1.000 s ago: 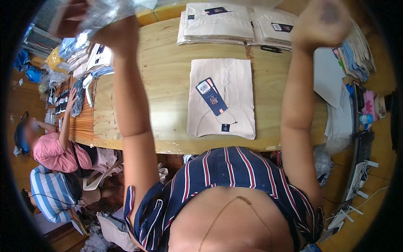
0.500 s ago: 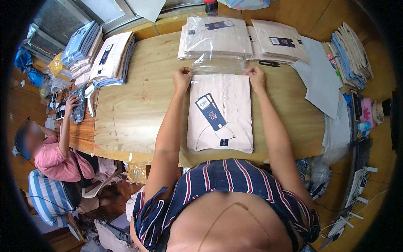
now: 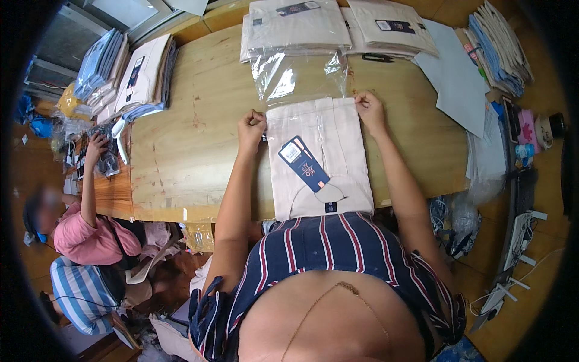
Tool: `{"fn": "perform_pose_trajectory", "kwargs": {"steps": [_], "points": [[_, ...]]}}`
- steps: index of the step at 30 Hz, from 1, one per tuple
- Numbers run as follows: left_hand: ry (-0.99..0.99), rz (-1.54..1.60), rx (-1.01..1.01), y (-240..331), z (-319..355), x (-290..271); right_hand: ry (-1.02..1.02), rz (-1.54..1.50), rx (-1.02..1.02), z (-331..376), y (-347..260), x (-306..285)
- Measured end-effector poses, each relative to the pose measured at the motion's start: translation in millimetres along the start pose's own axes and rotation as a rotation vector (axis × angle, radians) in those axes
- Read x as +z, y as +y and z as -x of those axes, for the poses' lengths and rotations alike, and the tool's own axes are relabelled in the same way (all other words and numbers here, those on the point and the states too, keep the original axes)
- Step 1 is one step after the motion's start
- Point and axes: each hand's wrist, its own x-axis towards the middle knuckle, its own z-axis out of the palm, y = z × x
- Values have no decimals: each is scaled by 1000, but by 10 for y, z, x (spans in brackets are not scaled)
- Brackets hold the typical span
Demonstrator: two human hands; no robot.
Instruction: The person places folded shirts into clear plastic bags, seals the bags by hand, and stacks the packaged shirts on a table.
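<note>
A folded cream shirt (image 3: 344, 157) lies in front of me on the table, with a dark blue hang tag (image 3: 304, 164) on its front and its collar toward me. A clear plastic bag (image 3: 280, 75) covers it, and loose film stretches beyond its far edge toward a stack of shirts. My left hand (image 3: 251, 127) is closed on the bag's edge at the far left corner of the shirt. At the far right corner my right hand (image 3: 370, 110) pinches the other edge. The near end of the shirt meets my striped top.
Stacked folded shirts (image 3: 295, 30) stand at the far edge, with small black thread snips (image 3: 378, 58) beside them. More piles stand at the far left (image 3: 142, 78) and far right (image 3: 497, 51). White sheets (image 3: 455, 84) lie at right. A co-worker in pink (image 3: 90, 232) sits at left.
The bagged shirt has slid toward me, and its near end now touches my top. Both hands came nearer with it, the left more so. The view has shifted a little.
</note>
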Motion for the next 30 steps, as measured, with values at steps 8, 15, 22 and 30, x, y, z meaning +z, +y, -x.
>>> {"fn": "perform_pose_trajectory", "kwargs": {"steps": [8, 15, 22, 30], "points": [[-217, 88, -232, 151, 371, -121, -350, 81, 108, 311, -173, -252], [-307, -114, -389, 237, 1460, -263, -668, 138, 237, 1414, -454, -570], [-191, -153, -357, 177, 2113, -424, -695, 115, 92, 1486, -438, -371], [-292, -188, -329, 645, 1860, -25, -308, -118, 427, 589, -623, -144]]}}
